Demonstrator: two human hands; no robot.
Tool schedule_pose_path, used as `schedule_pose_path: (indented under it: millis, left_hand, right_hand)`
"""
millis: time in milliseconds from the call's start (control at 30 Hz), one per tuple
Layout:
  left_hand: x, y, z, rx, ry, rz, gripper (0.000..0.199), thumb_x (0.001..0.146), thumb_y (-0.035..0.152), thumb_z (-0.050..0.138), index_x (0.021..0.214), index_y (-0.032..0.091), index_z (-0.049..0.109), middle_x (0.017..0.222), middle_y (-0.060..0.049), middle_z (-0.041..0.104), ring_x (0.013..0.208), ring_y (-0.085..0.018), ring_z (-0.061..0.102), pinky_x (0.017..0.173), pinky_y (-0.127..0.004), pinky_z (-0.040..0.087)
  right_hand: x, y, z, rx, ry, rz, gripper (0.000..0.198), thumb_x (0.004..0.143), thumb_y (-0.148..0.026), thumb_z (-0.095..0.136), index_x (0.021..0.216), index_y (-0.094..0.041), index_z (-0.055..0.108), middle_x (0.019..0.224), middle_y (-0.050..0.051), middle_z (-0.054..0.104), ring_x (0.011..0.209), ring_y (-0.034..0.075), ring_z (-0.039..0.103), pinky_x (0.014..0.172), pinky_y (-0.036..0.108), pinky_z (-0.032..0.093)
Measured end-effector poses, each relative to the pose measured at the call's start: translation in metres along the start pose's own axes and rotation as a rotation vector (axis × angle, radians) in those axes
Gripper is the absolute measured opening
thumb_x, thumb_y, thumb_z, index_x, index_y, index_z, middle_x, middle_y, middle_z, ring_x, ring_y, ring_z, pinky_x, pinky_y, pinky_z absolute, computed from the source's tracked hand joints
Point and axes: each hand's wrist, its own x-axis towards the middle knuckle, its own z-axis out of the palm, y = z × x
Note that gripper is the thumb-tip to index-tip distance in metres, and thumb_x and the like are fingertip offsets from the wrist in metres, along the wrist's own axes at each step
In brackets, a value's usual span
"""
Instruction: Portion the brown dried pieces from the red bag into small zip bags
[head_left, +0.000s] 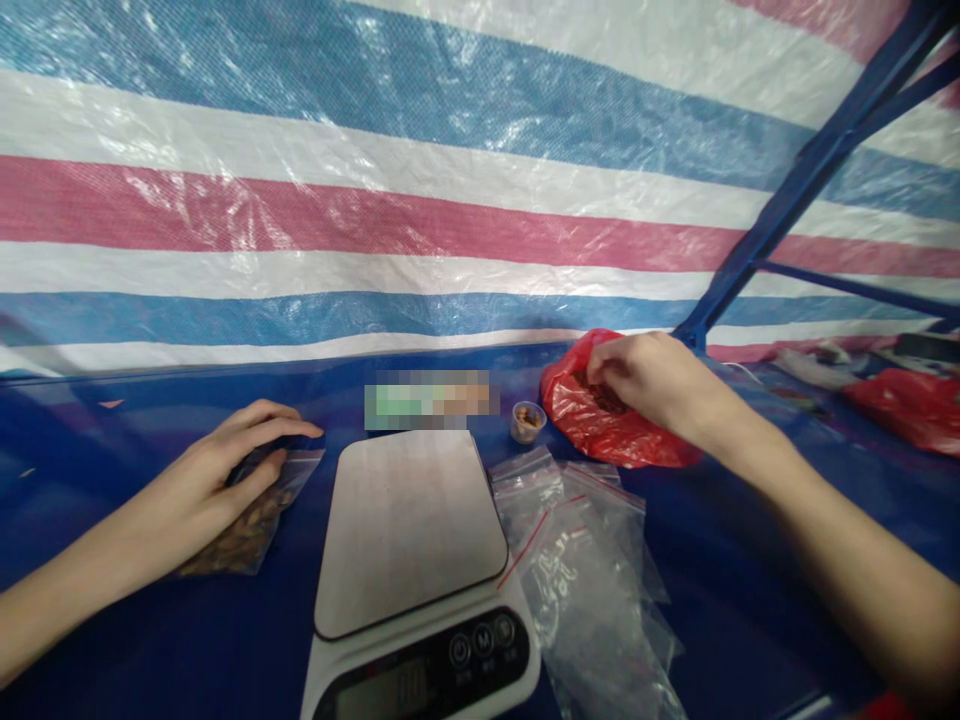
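My left hand (240, 460) lies open, fingers stretched out, over a clear zip bag (259, 535) of brown pieces, possibly nuts or seeds. On the right, my right hand (637, 375) reaches into a red plastic bag (577, 405) with its mouth spread open and brown contents inside. Its fingers are bent together, their tips hidden among the contents; whatever they hold cannot be made out. Between the hands stands a kitchen scale (412, 530) with a bare steel plate and a dim display. Beside the red bag is a small clear cup (529, 423) holding a few brown pieces.
Several flat clear zip bags (592, 590) overlap to the right of the scale. A blurred-out packet (427, 400) lies behind it. Another red bag (911, 405) is at the far right. A striped tarp (375, 220) and a blue metal frame (780, 220) rise behind the blue table.
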Motion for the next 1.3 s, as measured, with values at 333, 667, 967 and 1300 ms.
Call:
schedule_pose_path:
  millis: [333,667,967,1300]
  left_hand:
    - [0.004,0.004,0.002,-0.011,0.037,-0.003,0.038,0.100,0.040,0.045,0.118,0.027,0.076,0.124,-0.006,0.071,0.118,-0.022,0.070,0.108,-0.034,0.055]
    - [0.004,0.003,0.002,0.004,0.047,0.013,0.038,0.100,0.041,0.045,0.117,0.027,0.077,0.122,-0.006,0.072,0.115,-0.022,0.071,0.105,-0.033,0.057]
    - [0.001,0.000,0.001,0.006,0.014,0.019,0.037,0.103,0.038,0.045,0.124,0.030,0.074,0.129,-0.004,0.069,0.122,-0.021,0.068,0.110,-0.031,0.053]
    - [0.002,-0.002,0.003,-0.006,0.008,-0.019,0.039,0.102,0.042,0.045,0.124,0.029,0.074,0.129,-0.005,0.070,0.121,-0.023,0.067,0.110,-0.034,0.053]
  right_hand:
    - [0.007,0.057,0.035,0.085,-0.099,-0.128,0.026,0.092,-0.020,0.064,0.113,-0.025,0.078,0.104,0.009,0.080,0.091,0.027,0.077,0.082,0.037,0.061]
    - [0.009,0.035,-0.011,0.027,0.130,-0.149,0.022,0.094,-0.019,0.061,0.098,-0.026,0.081,0.097,0.009,0.083,0.088,0.030,0.078,0.079,0.042,0.058]
    - [-0.002,-0.042,-0.007,0.425,0.145,-0.245,0.014,0.097,-0.021,0.068,0.101,-0.020,0.081,0.103,0.009,0.083,0.091,0.024,0.078,0.082,0.036,0.060]
    - [-0.006,-0.063,0.011,0.506,-0.057,-0.411,0.015,0.103,-0.016,0.065,0.102,-0.018,0.080,0.099,0.006,0.079,0.091,0.018,0.074,0.084,0.032,0.056]
